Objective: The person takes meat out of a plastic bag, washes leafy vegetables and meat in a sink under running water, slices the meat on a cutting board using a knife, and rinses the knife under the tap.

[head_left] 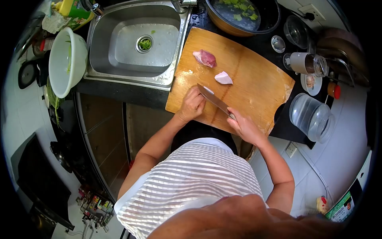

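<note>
My right hand [246,126] grips the handle of a kitchen knife [217,102], its blade slanting up and left across the wooden cutting board [254,83]. Close to the blade's tip, my left hand [192,104] is closed, fingers curled down at the board's near left side. Whatever lies under those fingers is hidden. Just beyond the blade a small whitish piece [208,90] shows. Farther up the board sit a pale pink piece of meat [223,78] and a redder chunk of raw meat [205,58], both apart from my hands.
Left of the board is a steel sink [95,59] with greens in its drain, then a white bowl [81,59]. A pot [273,20] with leafy greens in water stands behind the board. Glass jars [302,63] and a clear plastic container [310,115] line the right.
</note>
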Demonstrator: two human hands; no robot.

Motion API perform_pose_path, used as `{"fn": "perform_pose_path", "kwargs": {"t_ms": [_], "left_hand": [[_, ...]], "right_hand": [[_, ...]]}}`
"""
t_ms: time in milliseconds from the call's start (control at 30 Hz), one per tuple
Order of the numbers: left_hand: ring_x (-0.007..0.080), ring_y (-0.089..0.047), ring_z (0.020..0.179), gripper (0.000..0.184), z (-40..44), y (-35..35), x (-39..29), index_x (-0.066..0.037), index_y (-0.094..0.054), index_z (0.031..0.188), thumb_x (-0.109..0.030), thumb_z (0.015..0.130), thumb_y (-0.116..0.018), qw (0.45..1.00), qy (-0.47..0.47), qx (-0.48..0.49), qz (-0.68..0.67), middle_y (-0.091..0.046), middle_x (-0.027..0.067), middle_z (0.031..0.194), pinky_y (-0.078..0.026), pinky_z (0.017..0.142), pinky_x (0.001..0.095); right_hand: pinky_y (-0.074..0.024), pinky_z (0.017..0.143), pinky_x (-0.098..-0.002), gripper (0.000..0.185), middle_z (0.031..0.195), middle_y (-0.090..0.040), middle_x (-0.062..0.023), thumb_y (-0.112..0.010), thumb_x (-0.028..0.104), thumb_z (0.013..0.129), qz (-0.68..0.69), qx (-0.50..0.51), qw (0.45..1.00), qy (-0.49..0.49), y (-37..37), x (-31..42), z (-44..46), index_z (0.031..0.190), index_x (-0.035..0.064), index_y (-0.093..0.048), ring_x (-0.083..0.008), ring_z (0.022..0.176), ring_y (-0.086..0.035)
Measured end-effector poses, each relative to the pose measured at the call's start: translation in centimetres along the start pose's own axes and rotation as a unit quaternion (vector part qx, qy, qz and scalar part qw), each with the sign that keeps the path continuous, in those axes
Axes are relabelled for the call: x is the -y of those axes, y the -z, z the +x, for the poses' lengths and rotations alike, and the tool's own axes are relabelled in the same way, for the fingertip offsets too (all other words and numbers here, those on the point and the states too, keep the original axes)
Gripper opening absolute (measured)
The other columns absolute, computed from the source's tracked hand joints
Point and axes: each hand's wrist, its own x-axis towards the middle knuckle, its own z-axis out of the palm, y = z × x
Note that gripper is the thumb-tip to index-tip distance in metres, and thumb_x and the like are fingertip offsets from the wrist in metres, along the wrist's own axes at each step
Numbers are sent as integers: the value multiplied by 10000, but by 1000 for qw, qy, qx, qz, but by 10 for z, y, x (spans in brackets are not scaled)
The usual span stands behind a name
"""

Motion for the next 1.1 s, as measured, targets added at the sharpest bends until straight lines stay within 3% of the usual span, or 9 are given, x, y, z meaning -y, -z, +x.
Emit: {"fn": "perform_pose_path", "kwargs": {"t_ms": [167, 300, 467, 633, 700, 800, 933, 1100], "left_hand": [[323, -523, 851, 166, -1, 3, -2, 26, -579, 781, 55, 619, -561, 999, 33, 14, -13, -554, 145, 870, -418, 768, 376], [318, -525, 837, 155, -1, 1, -1, 27, -577, 771, 57, 619, -564, 1000, 20, 14, -9, -552, 145, 851, -424, 752, 372], [308, -527, 799, 152, 1, 1, 1, 33, -575, 762, 58, 612, -569, 1000, -5, -19, -16, -552, 135, 830, -429, 719, 357], [304, -523, 837, 161, -5, 1, -3, 26, -575, 766, 48, 607, -578, 999, 39, 0, -14, -552, 130, 834, -424, 742, 367], [302, -520, 856, 168, -2, 2, 0, 22, -578, 772, 44, 606, -581, 999, 36, 8, -5, -554, 130, 839, -421, 755, 368], [294, -517, 873, 180, -5, 2, 5, 11, -588, 792, 36, 614, -577, 1000, 9, -1, -8, -562, 125, 851, -419, 762, 360], [291, -519, 878, 175, -9, 0, 4, 0, -591, 785, 30, 613, -575, 999, 35, 7, -22, -562, 120, 867, -418, 770, 356], [293, -520, 873, 173, -8, 2, 4, -9, -592, 778, 28, 609, -581, 999, 37, 10, -21, -559, 116, 877, -417, 767, 359]], "right_hand": [[-424, 679, -430, 374, 913, -563, -219, -472, 267, 844, -11, 12, 1000, 8, 4, 13, 24, 1130, 32, -423, -397, 809, -535], [-422, 731, -387, 373, 1004, -538, -209, -457, 269, 848, -1, 44, 999, -1, 12, 10, 16, 1113, 7, -430, -374, 870, -530], [-418, 727, -393, 386, 992, -536, -215, -459, 272, 845, -6, 40, 999, -22, 8, 0, 12, 1117, 1, -427, -376, 864, -526], [-416, 744, -387, 390, 1001, -537, -214, -457, 274, 847, -12, 70, 997, -9, 7, 19, 42, 1124, 1, -425, -373, 892, -521], [-425, 704, -438, 386, 917, -567, -228, -454, 294, 847, -8, 17, 999, 45, 3, 7, 32, 1108, 10, -432, -400, 828, -535], [-422, 710, -436, 393, 917, -562, -238, -447, 296, 851, -25, 10, 999, 30, 4, -11, 14, 1105, -3, -427, -404, 834, -530], [-422, 716, -431, 397, 913, -555, -260, -449, 290, 850, -16, 57, 998, -18, 9, 22, 45, 1100, -17, -428, -409, 846, -526], [-407, 715, -446, 379, 890, -557, -249, -440, 309, 851, -13, 24, 999, 46, -4, 16, 53, 1067, -1, -452, -408, 831, -525]]}}
